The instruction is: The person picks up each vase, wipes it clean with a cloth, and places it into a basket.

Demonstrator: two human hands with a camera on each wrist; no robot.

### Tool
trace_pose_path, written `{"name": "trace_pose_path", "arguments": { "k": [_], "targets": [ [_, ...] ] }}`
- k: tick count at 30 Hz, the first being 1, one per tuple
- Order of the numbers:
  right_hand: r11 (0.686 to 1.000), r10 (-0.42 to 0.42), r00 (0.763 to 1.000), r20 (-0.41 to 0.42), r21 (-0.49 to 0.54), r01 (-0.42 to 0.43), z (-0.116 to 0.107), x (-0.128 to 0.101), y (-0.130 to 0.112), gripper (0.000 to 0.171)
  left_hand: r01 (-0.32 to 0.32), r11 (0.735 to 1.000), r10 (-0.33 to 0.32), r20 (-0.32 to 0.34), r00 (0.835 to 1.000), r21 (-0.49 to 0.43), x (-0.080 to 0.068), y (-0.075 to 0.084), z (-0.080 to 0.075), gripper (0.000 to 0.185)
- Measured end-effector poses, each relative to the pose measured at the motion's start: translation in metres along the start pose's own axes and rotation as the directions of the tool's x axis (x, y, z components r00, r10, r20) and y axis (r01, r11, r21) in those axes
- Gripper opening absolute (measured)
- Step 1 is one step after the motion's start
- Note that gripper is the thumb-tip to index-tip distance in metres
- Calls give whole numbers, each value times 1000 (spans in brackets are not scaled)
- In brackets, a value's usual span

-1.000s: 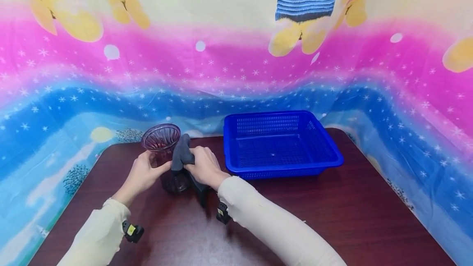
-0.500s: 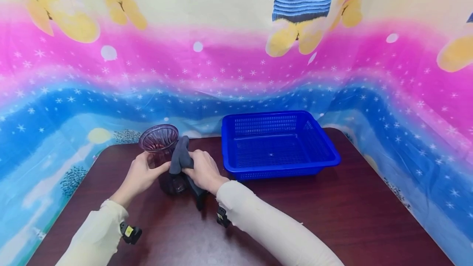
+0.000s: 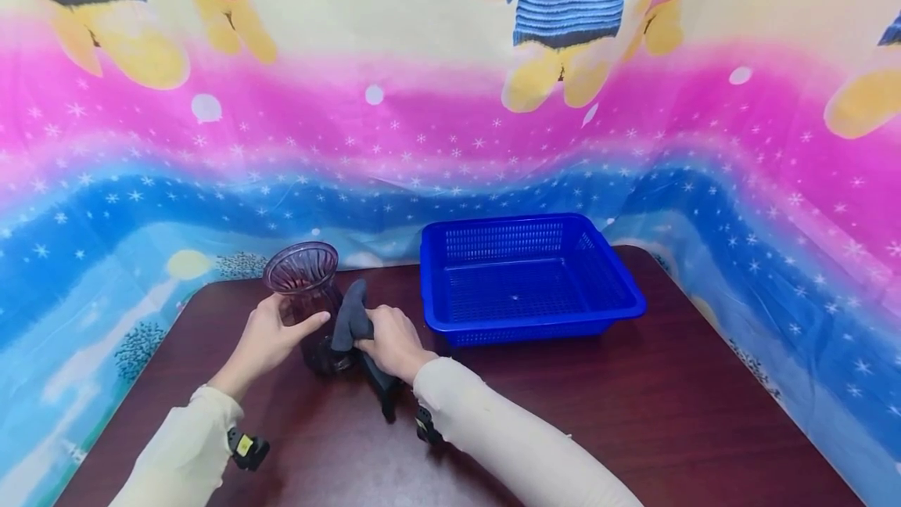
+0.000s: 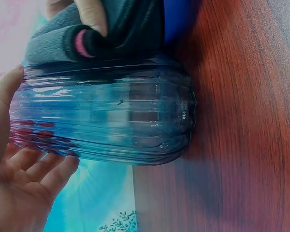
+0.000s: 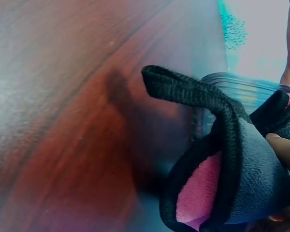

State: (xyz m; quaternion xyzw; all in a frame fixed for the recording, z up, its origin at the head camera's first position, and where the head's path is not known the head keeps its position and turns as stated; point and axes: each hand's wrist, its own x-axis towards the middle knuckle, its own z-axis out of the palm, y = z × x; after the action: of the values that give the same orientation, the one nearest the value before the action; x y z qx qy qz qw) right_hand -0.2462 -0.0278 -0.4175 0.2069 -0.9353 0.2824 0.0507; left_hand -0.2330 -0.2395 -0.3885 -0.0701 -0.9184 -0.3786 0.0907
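Note:
A purple-tinted, ribbed glass vase (image 3: 303, 276) with a flared rim stands near the table's back left, leaning slightly left; whether its base touches the table I cannot tell. Around its upper body, below the rim, my left hand (image 3: 260, 343) grips it, thumb on the near side and fingers behind. My right hand (image 3: 396, 344) holds a folded grey cloth (image 3: 349, 323) against the vase's right side. Black edging, a pink underside and a hanging loop show on the cloth (image 5: 256, 169) in the right wrist view. In the left wrist view the cloth (image 4: 130, 29) lies along the ribbed glass (image 4: 106, 111).
To the right of my hands, a blue plastic basket (image 3: 535, 327) with perforated sides sits at the back of the dark red-brown wooden table (image 3: 563, 405). A printed curtain (image 3: 436, 139) hangs close behind the table and around its sides.
My right hand and the cloth have slid down along the vase's right side, below the level of my left thumb. The left hand keeps its grip in nearly the same place.

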Motion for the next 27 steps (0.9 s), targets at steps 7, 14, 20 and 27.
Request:
{"name": "trace_pose_path", "arguments": {
  "k": [7,14,20,27],
  "targets": [
    [1000,21,999,31,1,-21,9,-3,9,22,7,1000,-7,-1,1000,-3,0,0,0,64],
    [999,38,998,51,-22,-37,17,-5,16,19,5,1000,-5,3,1000,-3,1,0,1,65],
    [997,48,997,56,-69,-44,23,-6,19,17,10,1000,-10,5,1000,1,1,-1,1,66],
    [991,48,998,40,-130,-42,27,-7,18,16,8,1000,-8,1,1000,4,1,-1,1,66]
  ]
}}
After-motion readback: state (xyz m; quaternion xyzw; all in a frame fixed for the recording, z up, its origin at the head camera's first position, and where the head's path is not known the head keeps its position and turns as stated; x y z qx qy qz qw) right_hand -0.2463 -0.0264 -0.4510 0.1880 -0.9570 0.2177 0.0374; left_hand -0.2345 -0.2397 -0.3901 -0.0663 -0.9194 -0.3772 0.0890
